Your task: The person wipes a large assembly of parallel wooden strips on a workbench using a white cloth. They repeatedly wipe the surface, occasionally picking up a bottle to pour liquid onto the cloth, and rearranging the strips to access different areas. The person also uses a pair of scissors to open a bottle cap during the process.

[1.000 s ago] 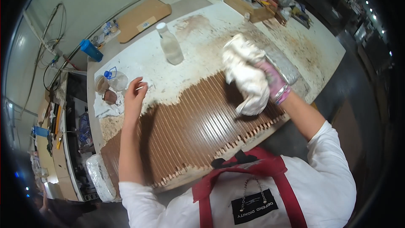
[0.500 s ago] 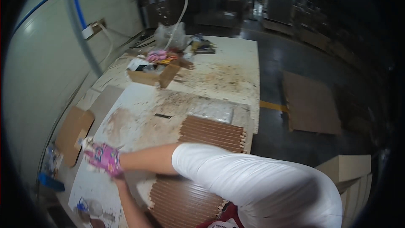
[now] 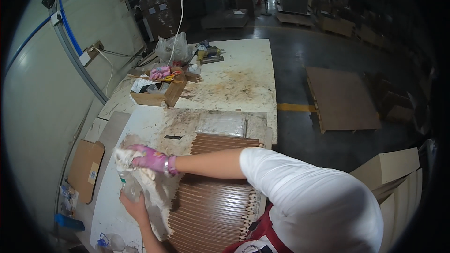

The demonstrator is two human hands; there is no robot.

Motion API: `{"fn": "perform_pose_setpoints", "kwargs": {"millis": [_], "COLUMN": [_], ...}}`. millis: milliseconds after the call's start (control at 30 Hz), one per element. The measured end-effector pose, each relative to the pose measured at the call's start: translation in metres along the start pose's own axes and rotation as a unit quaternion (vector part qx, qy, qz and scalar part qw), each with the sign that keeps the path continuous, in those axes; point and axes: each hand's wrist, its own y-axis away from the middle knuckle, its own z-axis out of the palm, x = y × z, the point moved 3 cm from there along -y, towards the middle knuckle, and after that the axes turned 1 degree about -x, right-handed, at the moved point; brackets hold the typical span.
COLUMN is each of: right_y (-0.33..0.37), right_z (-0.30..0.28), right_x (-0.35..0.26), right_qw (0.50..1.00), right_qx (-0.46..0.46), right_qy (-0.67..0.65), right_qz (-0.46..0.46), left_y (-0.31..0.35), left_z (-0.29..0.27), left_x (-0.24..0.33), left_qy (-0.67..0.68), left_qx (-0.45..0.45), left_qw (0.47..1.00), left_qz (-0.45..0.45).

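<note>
Over the pale bench (image 3: 105, 213) a clear bottle (image 3: 131, 187) runs lengthwise between two hands — the left hand (image 3: 136, 207) curled round its lower part, the pink-gloved right hand (image 3: 147, 160) clutching a white cloth (image 3: 158, 194) bunched over its hidden neck.

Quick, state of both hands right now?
Left hand: closed around the clear bottle.
Right hand: gloved, closed on the white cloth over the bottle's top.

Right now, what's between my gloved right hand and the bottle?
In the head view, white cloth lies between your right hand and the bottle, whose top is hidden.
</note>
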Motion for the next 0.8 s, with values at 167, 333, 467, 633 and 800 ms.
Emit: {"fn": "perform_pose_setpoints", "kwargs": {"millis": [167,333,467,633,800], "right_y": [0.093,0.164,0.203,0.218,0.228], "right_z": [-0.002,-0.012,0.003,-0.005,-0.019], "right_x": [-0.018,0.025,-0.018,-0.014,0.040], "right_qw": [0.976,0.934,0.929,0.874,0.883], "right_qx": [0.060,0.007,0.107,0.115,0.033], "right_qy": [-0.049,-0.283,-0.250,-0.383,-0.366], "right_qz": [0.205,0.219,0.253,0.277,0.293], "left_y": [0.029,0.074,0.107,0.119,0.127], "left_z": [-0.063,-0.089,-0.107,-0.114,-0.102], "left_x": [0.089,0.139,0.155,0.185,0.195], "left_qy": [-0.166,-0.265,-0.267,-0.272,-0.300], "left_qx": [-0.112,-0.201,-0.245,-0.255,-0.216], "left_qw": [0.973,0.927,0.925,0.901,0.891], "left_qz": [0.112,0.174,0.118,0.224,0.265]}}
